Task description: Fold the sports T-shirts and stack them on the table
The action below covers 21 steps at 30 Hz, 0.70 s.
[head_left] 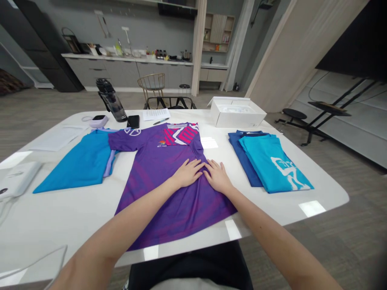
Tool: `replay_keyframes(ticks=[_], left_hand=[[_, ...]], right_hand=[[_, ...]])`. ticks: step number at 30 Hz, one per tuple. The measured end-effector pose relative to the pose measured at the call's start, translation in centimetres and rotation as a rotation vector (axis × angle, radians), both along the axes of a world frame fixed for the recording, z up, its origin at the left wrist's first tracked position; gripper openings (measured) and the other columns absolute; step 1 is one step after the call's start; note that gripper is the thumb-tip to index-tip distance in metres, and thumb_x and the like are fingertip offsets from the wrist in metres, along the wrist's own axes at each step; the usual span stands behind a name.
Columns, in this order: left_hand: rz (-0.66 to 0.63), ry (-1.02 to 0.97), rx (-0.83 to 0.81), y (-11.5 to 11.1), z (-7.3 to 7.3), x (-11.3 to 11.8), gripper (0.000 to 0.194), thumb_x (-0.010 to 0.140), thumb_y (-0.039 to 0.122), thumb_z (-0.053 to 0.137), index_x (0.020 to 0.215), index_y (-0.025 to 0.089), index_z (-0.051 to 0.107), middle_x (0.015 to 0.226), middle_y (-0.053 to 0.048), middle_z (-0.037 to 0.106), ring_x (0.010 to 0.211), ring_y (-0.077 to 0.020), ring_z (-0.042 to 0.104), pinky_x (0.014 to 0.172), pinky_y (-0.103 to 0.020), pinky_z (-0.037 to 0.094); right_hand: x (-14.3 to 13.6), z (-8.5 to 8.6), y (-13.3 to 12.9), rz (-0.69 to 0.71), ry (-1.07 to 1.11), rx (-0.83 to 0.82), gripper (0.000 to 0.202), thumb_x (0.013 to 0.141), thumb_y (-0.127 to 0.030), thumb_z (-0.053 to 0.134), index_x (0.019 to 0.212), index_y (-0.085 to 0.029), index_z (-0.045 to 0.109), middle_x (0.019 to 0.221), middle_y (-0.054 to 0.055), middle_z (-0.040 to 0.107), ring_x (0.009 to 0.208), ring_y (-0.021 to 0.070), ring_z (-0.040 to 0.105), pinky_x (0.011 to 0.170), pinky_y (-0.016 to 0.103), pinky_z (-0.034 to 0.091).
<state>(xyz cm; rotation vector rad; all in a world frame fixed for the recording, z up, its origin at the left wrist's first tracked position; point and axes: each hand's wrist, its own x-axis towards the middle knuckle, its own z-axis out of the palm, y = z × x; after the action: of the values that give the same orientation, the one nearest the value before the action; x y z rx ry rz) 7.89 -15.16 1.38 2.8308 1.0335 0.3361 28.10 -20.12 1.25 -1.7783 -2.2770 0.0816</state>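
A purple shirt (pixel 157 201) with a pink and white patterned collar area lies spread on the white table (pixel 326 193). Its left sleeve overlaps a blue garment (pixel 81 161) with a lilac one partly under it. My left hand (pixel 189 173) rests flat on the shirt, fingers apart. Beside it, my right hand (pixel 217 176) lies on the shirt's right side with its fingers spread, the fingertips of both hands nearly meeting. The shirt's right sleeve is not seen spread out. To the right, a folded turquoise garment (pixel 263 161) lies partly over folded dark blue clothing (pixel 246 165).
At the table's back stand a dark bottle (pixel 111 100) and an open white box (pixel 237 112). Between them lie a phone (pixel 133 121), a pen (pixel 161 121) and a printed sheet (pixel 155 114). A white device (pixel 18 179) with cables sits at the left edge.
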Motion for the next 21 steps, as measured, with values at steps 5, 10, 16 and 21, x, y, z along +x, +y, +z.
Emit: replay_keyframes(ticks=[5,10,16,21], left_hand=[[0.025,0.027,0.003,-0.8,-0.6,0.1,0.054,0.107,0.045,0.024,0.156,0.027,0.039,0.165,-0.005,0.034,0.152,-0.0225,0.031,0.126,-0.051,0.020],[0.029,0.040,-0.004,-0.7,-0.5,0.1,0.054,0.107,0.045,0.025,0.156,0.027,0.040,0.164,-0.006,0.035,0.152,-0.0238,0.032,0.125,-0.051,0.022],[0.032,0.029,0.048,-0.7,0.0,1.0,0.045,0.106,0.037,0.034,0.145,0.025,0.053,0.152,-0.009,0.052,0.139,-0.0229,0.048,0.119,-0.048,0.031],[-0.090,0.039,0.162,-2.1,1.6,2.9,0.033,0.103,0.028,0.043,0.128,0.022,0.063,0.126,-0.010,0.065,0.112,-0.0211,0.060,0.096,-0.037,0.044]], right_hand=[[1.1,0.8,-1.4,-0.052,0.062,0.063,0.037,0.102,-0.038,0.048,0.130,-0.019,0.064,0.134,0.013,0.063,0.127,0.0258,0.055,0.111,0.044,0.037],[3.5,1.1,-7.3,-0.119,0.066,0.085,0.030,0.101,-0.038,0.052,0.119,-0.020,0.067,0.116,0.012,0.066,0.111,0.0268,0.059,0.097,0.040,0.044],[5.8,1.3,-15.0,-0.267,0.090,0.110,0.034,0.097,-0.032,0.055,0.129,-0.021,0.061,0.114,0.011,0.067,0.107,0.0289,0.059,0.091,0.041,0.045],[6.0,1.3,-17.0,-0.336,0.176,0.103,0.022,0.092,-0.022,0.055,0.111,-0.021,0.067,0.104,0.009,0.069,0.101,0.0263,0.061,0.088,0.037,0.047]])
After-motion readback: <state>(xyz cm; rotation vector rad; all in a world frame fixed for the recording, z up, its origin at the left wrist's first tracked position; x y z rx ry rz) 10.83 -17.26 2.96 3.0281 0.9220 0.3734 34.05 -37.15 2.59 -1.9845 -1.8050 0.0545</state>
